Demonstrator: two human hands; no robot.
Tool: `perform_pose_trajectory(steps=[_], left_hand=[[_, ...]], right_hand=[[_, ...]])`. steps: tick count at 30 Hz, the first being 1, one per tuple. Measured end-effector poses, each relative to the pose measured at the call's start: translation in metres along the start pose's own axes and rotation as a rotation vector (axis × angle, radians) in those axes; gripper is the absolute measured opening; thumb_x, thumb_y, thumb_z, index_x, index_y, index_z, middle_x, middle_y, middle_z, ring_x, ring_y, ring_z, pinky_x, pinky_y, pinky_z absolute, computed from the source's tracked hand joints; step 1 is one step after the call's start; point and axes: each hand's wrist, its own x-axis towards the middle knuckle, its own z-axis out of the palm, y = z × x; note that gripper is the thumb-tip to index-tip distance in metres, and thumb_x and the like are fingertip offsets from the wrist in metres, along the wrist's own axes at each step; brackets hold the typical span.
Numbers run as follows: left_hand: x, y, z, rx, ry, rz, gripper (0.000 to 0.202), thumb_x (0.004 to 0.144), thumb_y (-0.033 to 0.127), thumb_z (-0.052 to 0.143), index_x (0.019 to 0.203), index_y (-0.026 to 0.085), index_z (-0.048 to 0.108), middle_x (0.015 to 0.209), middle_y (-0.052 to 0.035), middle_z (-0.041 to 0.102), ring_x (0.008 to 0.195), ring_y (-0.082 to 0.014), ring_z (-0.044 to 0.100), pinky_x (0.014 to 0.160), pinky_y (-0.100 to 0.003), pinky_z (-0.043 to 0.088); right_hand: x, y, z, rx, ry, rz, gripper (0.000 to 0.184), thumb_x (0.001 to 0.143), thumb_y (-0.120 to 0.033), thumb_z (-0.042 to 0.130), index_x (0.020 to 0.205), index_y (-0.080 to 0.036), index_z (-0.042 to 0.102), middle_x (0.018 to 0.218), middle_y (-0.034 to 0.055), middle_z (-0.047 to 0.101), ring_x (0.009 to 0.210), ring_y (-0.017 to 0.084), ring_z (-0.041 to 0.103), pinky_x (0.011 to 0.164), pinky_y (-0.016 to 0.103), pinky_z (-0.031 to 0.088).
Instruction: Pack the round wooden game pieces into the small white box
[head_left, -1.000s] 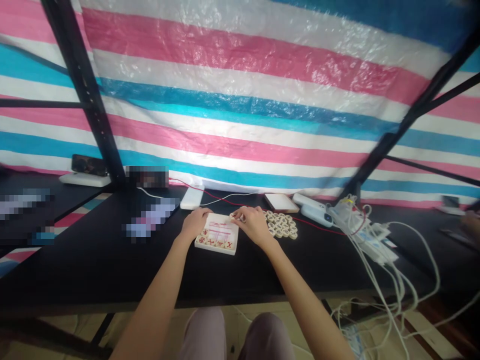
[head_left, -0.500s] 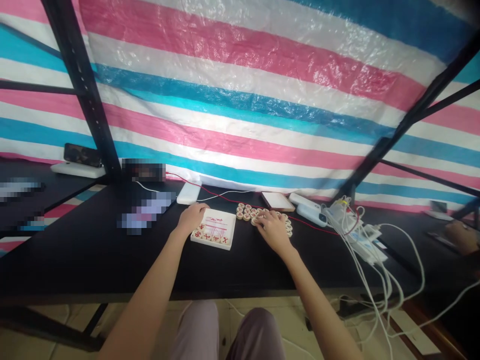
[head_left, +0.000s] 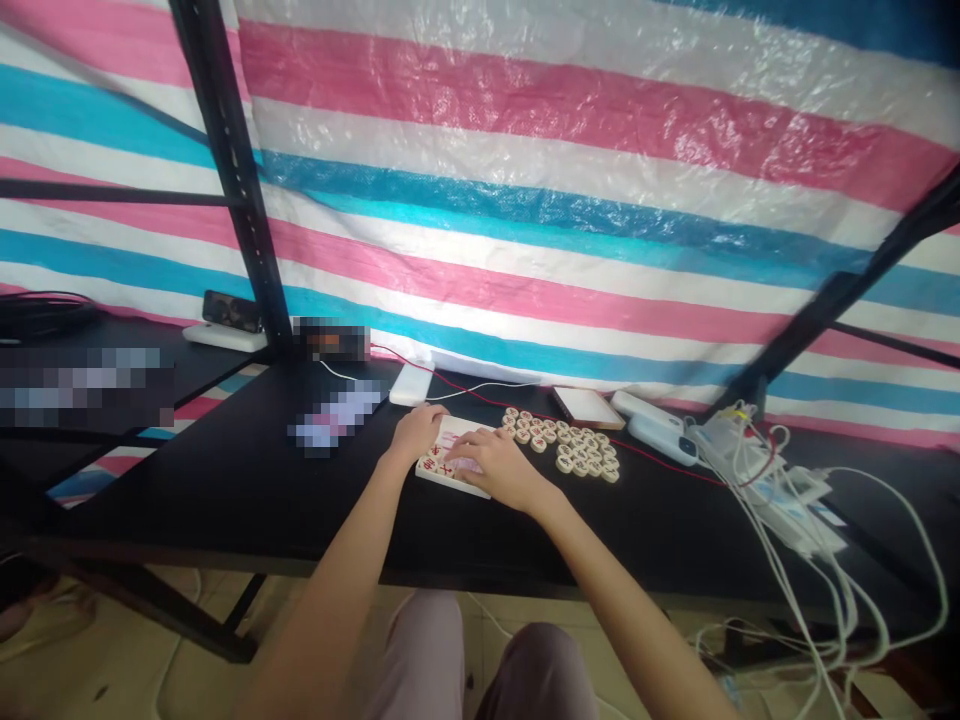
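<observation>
A shallow white box [head_left: 451,484] lies on the black table, with several round Chinese chess pieces [head_left: 430,463] along its left and near sides. My left hand [head_left: 420,433] is closed on the left rim of this box. Over the box's middle and right part, my right hand [head_left: 491,462] reaches in with its fingers bent downward. Whatever its fingertips hold is hidden from view. To the right of the box, loose Chinese chess pieces [head_left: 589,452] with marked faces lie in rows and a cluster on the table.
Behind the loose pieces lies a box lid [head_left: 587,407]. White devices [head_left: 660,437], a red cable and a tangle of white cables [head_left: 787,510] fill the right side. A white power bank [head_left: 412,383] lies at the back. Black frame posts [head_left: 238,190] stand before a striped sheet.
My right hand has moved left from the loose pieces to over the box. My left hand stays at the box's left rim. The camera view has shifted left.
</observation>
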Motion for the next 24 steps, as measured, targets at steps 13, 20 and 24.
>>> perform_pose_trajectory(steps=[13, 20, 24], left_hand=[[0.0, 0.0, 0.004, 0.017, -0.007, 0.011, 0.033, 0.087, 0.025, 0.033, 0.1, 0.025, 0.064, 0.102, -0.0036, 0.061, 0.095, -0.0182, 0.056, 0.081, -0.027, 0.042], [-0.003, 0.004, -0.001, 0.031, -0.013, 0.018, 0.033, 0.086, 0.025, 0.033, 0.1, 0.025, 0.063, 0.101, -0.0039, 0.061, 0.094, -0.0191, 0.056, 0.081, -0.028, 0.042], [-0.004, 0.005, -0.006, 0.018, -0.053, -0.004, 0.034, 0.087, 0.027, 0.032, 0.098, 0.025, 0.064, 0.101, -0.0046, 0.061, 0.094, -0.0197, 0.056, 0.08, -0.028, 0.042]], right_hand=[[-0.017, 0.024, 0.012, -0.108, 0.02, 0.18, 0.026, 0.088, -0.041, 0.047, 0.094, -0.024, 0.065, 0.096, 0.0051, 0.067, 0.09, 0.019, 0.055, 0.081, 0.033, 0.023], [-0.005, 0.007, 0.016, -0.106, 0.132, 0.188, 0.026, 0.085, -0.037, 0.05, 0.104, -0.021, 0.058, 0.086, 0.0036, 0.069, 0.084, 0.017, 0.057, 0.084, 0.032, 0.023], [-0.024, 0.028, 0.008, -0.075, 0.338, 0.289, 0.033, 0.088, -0.036, 0.045, 0.117, -0.021, 0.048, 0.091, 0.0023, 0.069, 0.08, 0.014, 0.059, 0.082, 0.03, 0.026]])
